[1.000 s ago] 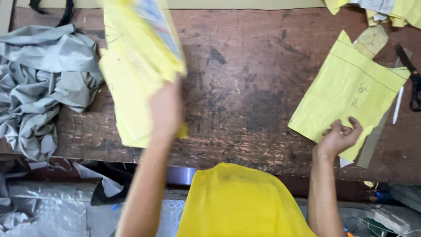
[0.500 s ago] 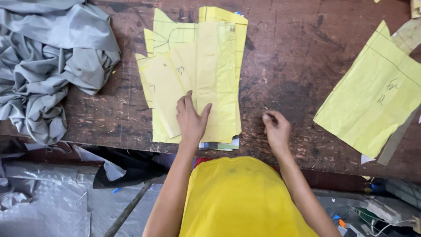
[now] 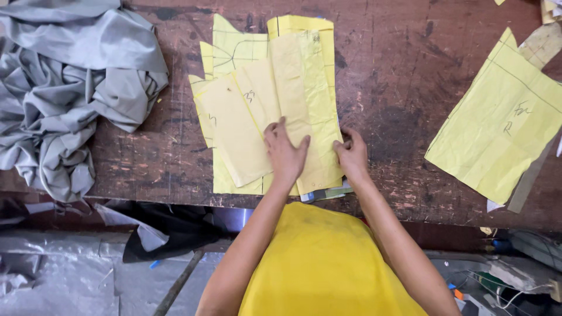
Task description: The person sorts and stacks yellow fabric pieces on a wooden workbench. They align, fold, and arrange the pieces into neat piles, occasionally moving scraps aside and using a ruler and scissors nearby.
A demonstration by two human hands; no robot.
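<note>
A stack of yellow paper pattern pieces (image 3: pixel 275 99) lies fanned out on the dark, scuffed wooden bench (image 3: pixel 386 76), near its front edge and roughly in the middle of the view, with several overlapping sheets of differing shapes, some marked with drawn lines. The left hand (image 3: pixel 285 153) lies flat on top of the stack, palm down with the fingers spread apart, so its grip is not closed on anything; it simply presses the sheets against the bench. The right hand (image 3: pixel 351 155) sits at the right edge of the same stack, fingers curled inward with the fingertips touching the border of the outermost yellow sheet; whether that grip actually pinches the paper or only rests against it cannot be told from this angle. A sliver of paler, bluish paper (image 3: pixel 328 193) peeks out under the lower right corner of the stack, just below the right hand. Well apart to the right lies a single large yellow pattern sheet (image 3: pixel 497 129), tilted on the bench and resting over a grey strip (image 3: pixel 530 175). On the left end of the bench, a heap of crumpled grey fabric (image 3: pixel 70 88) spills over the front edge. The person wears a yellow top (image 3: pixel 322 263)
</note>
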